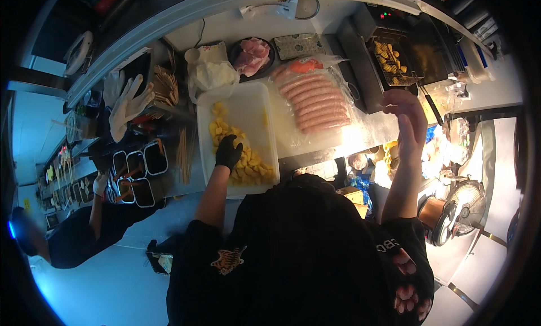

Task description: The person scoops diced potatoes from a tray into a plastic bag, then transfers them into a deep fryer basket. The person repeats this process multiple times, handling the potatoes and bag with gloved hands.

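Note:
My left hand [228, 154], in a black glove, rests among yellow potato-like chunks [251, 167] in a white plastic tub [274, 135]. Its fingers are spread apart over the pieces, and whether any piece is held is hidden. My bare right hand [406, 114] is raised at the right, near the fryer's front, with bent fingers and nothing visible in it. Between the hands lies a clear plastic pack of raw sausages [319, 102] on the counter. Beyond the right hand, a fryer basket [391, 66] contains yellow pieces.
A plate of raw sliced meat [252, 57] and a patterned rectangular dish [298, 46] stand behind the tub. At left are wooden skewers [183, 157], metal sauce containers [143, 192] and a co-worker's gloved hand [100, 183]. The basket's handle [432, 104] juts forward beside my right hand.

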Demonstrator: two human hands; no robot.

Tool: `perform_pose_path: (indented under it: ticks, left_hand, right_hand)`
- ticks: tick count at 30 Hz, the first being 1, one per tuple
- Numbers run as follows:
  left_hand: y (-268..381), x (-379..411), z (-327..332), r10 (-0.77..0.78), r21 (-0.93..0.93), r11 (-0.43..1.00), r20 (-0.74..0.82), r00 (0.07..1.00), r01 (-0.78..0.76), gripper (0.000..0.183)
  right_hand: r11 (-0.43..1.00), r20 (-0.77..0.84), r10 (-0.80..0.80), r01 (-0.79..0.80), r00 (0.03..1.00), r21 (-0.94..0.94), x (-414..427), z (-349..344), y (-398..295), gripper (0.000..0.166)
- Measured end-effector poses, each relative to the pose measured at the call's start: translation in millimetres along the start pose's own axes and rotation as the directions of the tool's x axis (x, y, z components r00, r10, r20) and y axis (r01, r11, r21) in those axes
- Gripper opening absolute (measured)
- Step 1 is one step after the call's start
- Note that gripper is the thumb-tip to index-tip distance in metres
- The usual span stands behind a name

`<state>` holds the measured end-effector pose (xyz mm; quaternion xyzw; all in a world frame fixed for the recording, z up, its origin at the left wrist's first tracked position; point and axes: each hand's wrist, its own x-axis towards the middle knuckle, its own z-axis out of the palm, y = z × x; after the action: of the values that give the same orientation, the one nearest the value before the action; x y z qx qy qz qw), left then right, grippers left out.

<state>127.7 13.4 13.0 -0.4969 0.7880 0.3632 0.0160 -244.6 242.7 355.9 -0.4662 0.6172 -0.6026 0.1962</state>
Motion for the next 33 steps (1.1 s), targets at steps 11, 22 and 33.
perform_pose_path:
  ticks: [11,22,33]
  left_hand:
    - [14,-3,-5,0.059,-0.009,0.998,-0.064,0.996,-0.06,0.047]
    - [41,-60,-17,0.059,-0.266,0.951,-0.339,0.939,-0.156,0.037]
    - [61,-90,-18,-0.049,-0.337,0.931,-0.488,0.872,-0.136,0.033]
  right_hand:
    - [0.994,0.046,0.109,-0.11,0.993,0.009,70,76,83,0.024]
    - [0.893,-0.173,0.175,-0.23,0.969,-0.388,246,114,231,0.044]
    - [0.78,-0.195,-0.31,0.132,0.93,-0.612,332,150,355,0.051]
